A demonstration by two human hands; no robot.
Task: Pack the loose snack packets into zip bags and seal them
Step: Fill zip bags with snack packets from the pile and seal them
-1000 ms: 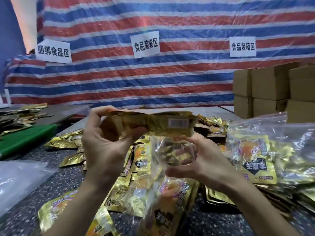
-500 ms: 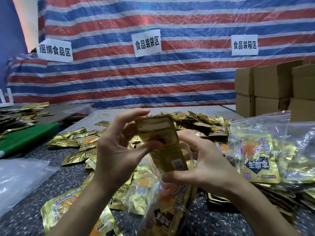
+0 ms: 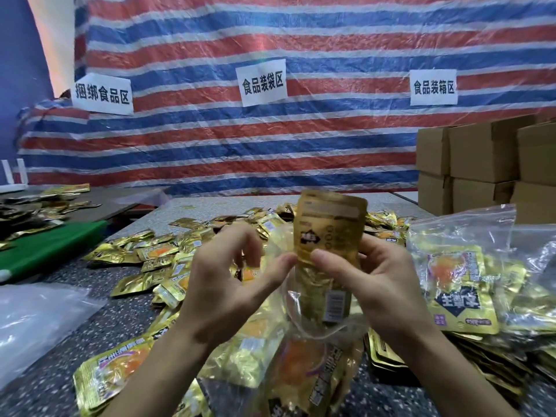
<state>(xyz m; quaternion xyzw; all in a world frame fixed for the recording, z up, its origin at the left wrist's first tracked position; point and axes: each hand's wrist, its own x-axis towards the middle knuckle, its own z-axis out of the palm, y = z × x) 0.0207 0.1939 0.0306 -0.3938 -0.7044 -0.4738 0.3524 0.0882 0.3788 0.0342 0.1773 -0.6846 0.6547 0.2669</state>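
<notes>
A gold snack packet [image 3: 329, 224] stands upright with its lower half inside the mouth of a clear zip bag [image 3: 304, 329], which holds other gold and orange packets. My right hand [image 3: 379, 284] grips the bag's mouth, thumb pressed on the packet's front and fingers behind. My left hand [image 3: 225, 284] is just left of the packet with fingers loosely curved and apart; its thumb tip touches the bag's rim. Loose gold packets [image 3: 168, 254] lie heaped on the speckled table [image 3: 57, 389] behind and under my hands.
Filled zip bags [image 3: 463, 284] lie at the right, with stacked cardboard boxes [image 3: 484, 152] behind them. A green board [image 3: 51, 248] and a pile of clear plastic bags [image 3: 36, 320] are at the left. A striped tarp with paper signs hangs at the back.
The packet was turned from lying across to upright and has slid down into the bag's mouth. My left hand has let go of it and moved off to the left.
</notes>
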